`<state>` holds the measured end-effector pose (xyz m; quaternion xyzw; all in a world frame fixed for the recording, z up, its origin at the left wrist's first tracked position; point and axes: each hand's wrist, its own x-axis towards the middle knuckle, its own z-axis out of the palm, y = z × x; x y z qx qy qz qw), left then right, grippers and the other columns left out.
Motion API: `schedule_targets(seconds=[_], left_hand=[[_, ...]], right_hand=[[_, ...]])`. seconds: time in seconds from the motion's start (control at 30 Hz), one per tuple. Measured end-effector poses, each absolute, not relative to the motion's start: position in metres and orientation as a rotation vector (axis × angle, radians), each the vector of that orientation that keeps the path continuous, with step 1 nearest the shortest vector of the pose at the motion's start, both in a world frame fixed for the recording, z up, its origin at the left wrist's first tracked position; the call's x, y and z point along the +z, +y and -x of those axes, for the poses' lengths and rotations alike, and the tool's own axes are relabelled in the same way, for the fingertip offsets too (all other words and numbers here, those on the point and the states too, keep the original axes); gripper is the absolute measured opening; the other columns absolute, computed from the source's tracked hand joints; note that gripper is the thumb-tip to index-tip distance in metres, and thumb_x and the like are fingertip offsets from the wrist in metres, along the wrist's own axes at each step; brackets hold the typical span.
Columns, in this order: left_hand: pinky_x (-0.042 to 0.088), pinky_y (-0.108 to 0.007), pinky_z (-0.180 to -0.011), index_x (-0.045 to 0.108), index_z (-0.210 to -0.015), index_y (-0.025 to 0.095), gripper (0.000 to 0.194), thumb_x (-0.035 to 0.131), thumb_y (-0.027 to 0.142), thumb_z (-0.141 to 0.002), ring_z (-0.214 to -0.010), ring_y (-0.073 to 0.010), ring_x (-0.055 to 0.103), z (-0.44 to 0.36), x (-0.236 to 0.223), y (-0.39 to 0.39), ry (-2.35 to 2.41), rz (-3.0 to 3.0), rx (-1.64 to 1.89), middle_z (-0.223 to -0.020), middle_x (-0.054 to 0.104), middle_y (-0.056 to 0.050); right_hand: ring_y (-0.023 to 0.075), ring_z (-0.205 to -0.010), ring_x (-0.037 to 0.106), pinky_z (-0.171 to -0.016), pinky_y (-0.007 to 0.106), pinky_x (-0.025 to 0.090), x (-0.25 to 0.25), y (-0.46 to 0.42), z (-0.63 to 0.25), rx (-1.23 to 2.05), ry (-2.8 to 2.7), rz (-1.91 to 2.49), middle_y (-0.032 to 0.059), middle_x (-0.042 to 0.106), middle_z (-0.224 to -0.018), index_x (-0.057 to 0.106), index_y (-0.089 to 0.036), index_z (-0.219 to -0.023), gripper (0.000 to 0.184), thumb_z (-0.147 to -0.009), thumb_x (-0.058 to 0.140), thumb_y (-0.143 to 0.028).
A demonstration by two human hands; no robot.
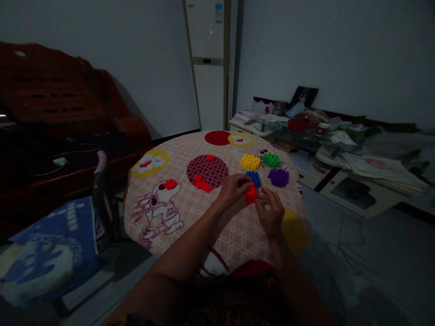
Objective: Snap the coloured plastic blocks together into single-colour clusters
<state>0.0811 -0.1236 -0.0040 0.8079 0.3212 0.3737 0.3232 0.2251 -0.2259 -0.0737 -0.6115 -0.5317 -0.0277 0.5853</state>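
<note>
Between my two hands is a red plastic building block piece [251, 194], held just above the near right part of the table. My left hand [234, 188] grips its upper left side with bent fingers. My right hand [271, 209] has its thumb and fingertips at the block's right side, closed in a pinch. Just beyond the hands stand bunches of small knobbed pieces: blue [253, 178], yellow [250, 161], green [271, 159] and purple [279, 177]. Loose red pieces [203, 184] lie to the left, with another red piece [170, 184] further left and a small red one [210, 157] behind.
A patterned cloth covers the round table [200, 226]. A chair with a blue cover [64, 249] stands at the left, before a wooden bench [61, 99]. A low cabinet [353, 190] piled with papers and bags is at the right. A tall white unit [209, 90] stands behind.
</note>
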Motion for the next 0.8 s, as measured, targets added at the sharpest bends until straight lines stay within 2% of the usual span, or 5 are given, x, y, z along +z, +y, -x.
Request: schedule_targets(seconds=[0.17,0.37,0.57,0.63,0.8], left_hand=[[0.048,-0.025,-0.075,0.074,-0.093,0.017,0.013,0.067,0.022,-0.083,-0.077,-0.0143,0.065,-0.103,-0.010,-0.142,0.783,-2.161,0.981,-0.087,0.074,-0.004],[0.048,-0.024,-0.071,0.069,-0.087,0.016,0.012,0.067,0.028,-0.085,-0.072,-0.0137,0.063,-0.105,-0.008,-0.148,0.810,-2.132,0.958,-0.080,0.071,-0.002],[0.051,-0.027,-0.080,0.072,-0.098,0.016,0.018,0.058,0.020,-0.087,-0.083,-0.0157,0.067,-0.095,-0.006,-0.137,0.802,-2.161,1.018,-0.095,0.074,-0.005],[0.052,-0.028,-0.081,0.072,-0.105,0.016,0.024,0.065,0.021,-0.083,-0.086,-0.0171,0.067,-0.089,-0.009,-0.128,0.845,-2.202,0.930,-0.102,0.074,-0.006],[0.053,-0.035,-0.092,0.069,-0.122,0.015,0.063,0.086,0.031,-0.063,-0.102,-0.0261,0.068,-0.085,-0.023,-0.121,0.931,-2.328,0.633,-0.118,0.071,-0.012]], right_hand=[[0.0266,-0.116,0.063,-0.100,0.044,0.053,-0.070,-0.226,-0.222,-0.182,-1.387,1.400,0.0152,0.066,-0.122,0.063,-0.019,-0.130,0.043,-0.089,0.057,-0.031],[0.0260,-0.106,0.064,-0.095,0.042,0.052,-0.073,-0.224,-0.224,-0.232,-1.386,1.472,0.0132,0.069,-0.110,0.070,-0.020,-0.113,0.030,-0.091,0.054,-0.032],[0.0220,-0.082,0.063,-0.079,0.035,0.051,-0.076,-0.223,-0.230,-0.175,-1.182,1.607,0.0105,0.070,-0.090,0.074,-0.018,-0.105,0.035,-0.096,0.052,-0.044],[0.0230,-0.084,0.064,-0.081,0.035,0.050,-0.078,-0.219,-0.233,-0.125,-1.131,1.638,0.0124,0.072,-0.095,0.074,-0.017,-0.108,0.038,-0.094,0.053,-0.046],[0.0271,-0.089,0.066,-0.085,0.039,0.049,-0.081,-0.212,-0.234,-0.082,-1.120,1.731,0.0186,0.073,-0.102,0.074,-0.010,-0.111,0.046,-0.092,0.053,-0.046]])
